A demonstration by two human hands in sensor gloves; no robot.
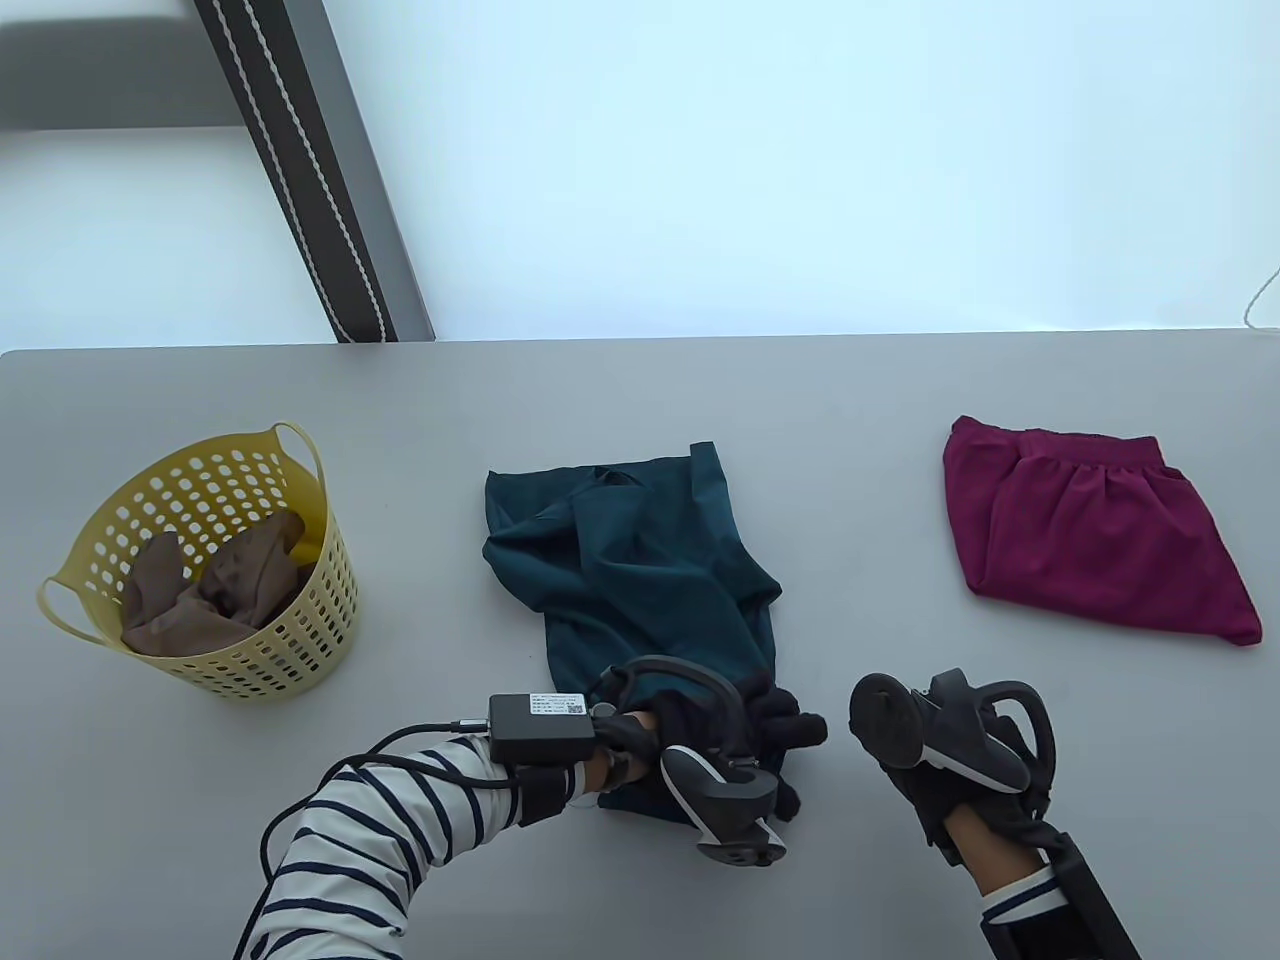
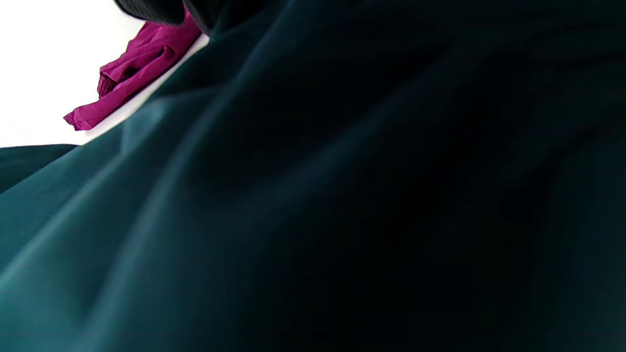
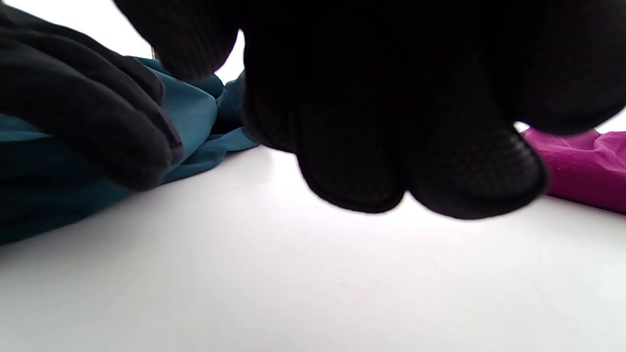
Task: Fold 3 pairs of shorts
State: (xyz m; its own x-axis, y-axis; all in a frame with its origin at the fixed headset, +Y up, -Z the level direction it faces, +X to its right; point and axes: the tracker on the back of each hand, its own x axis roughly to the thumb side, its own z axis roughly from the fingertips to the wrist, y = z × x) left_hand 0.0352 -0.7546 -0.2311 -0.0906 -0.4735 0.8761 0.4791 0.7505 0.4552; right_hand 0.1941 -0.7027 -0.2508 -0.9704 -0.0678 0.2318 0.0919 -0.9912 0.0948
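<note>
Crumpled teal shorts (image 1: 640, 560) lie in the middle of the table, running toward me. My left hand (image 1: 780, 735) sits at their near end, its fingers (image 3: 98, 122) curled over the cloth and gripping it. Teal fabric (image 2: 293, 220) fills the left wrist view. My right hand (image 1: 915, 785) hovers just right of that end, over bare table, with its fingers (image 3: 391, 146) hanging loosely curled and holding nothing. Folded magenta shorts (image 1: 1090, 530) lie at the right. Brown shorts (image 1: 220, 590) are bunched inside the yellow basket (image 1: 300, 620).
The yellow perforated basket stands at the left of the grey table (image 1: 800, 400). A dark striped strap (image 1: 310, 180) runs beyond the far edge. Bare table lies between the teal and magenta shorts (image 3: 582, 166).
</note>
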